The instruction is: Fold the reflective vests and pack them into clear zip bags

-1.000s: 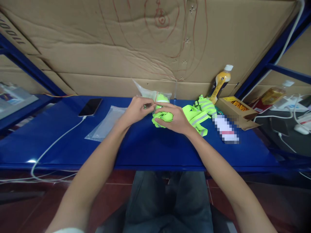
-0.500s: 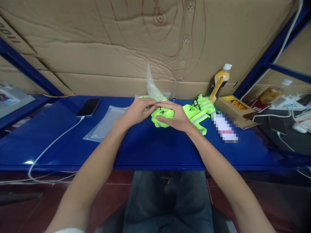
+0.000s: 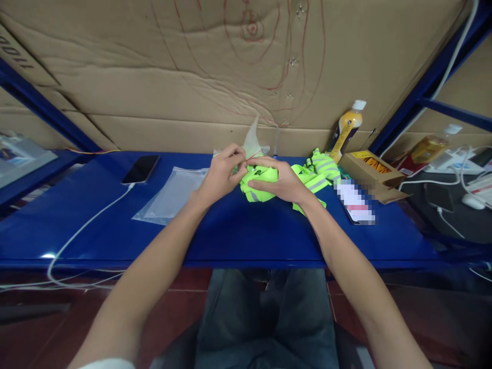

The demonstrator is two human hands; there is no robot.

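Note:
My right hand (image 3: 282, 180) is wrapped round a folded neon-yellow reflective vest (image 3: 258, 190) with grey stripes, its thumb in front and its fingers over the top. Right beside it, my left hand (image 3: 226, 166) pinches the edge of a clear plastic bag (image 3: 251, 138) at the bundle's upper side. A thin red line runs along the bag between the fingertips of both hands. The bag's translucent flap stands up behind the fingers; its lower part is hidden. More neon-yellow reflective material (image 3: 323, 166) lies to the right of my right hand.
Flat clear zip bags (image 3: 169, 197) lie left on the blue table (image 3: 249, 236). Farther left is a phone (image 3: 140, 169) with a white cable. At right stand a yellow-labelled bottle (image 3: 348, 128), an open cardboard box (image 3: 380, 177) and a blurred-out phone (image 3: 355, 204). Cardboard (image 3: 154, 92) walls the back.
The bag's flap has dropped lower and leans right. My left hand has shifted slightly right, its fingers now bent into a pinch. My right hand stays round the bundle.

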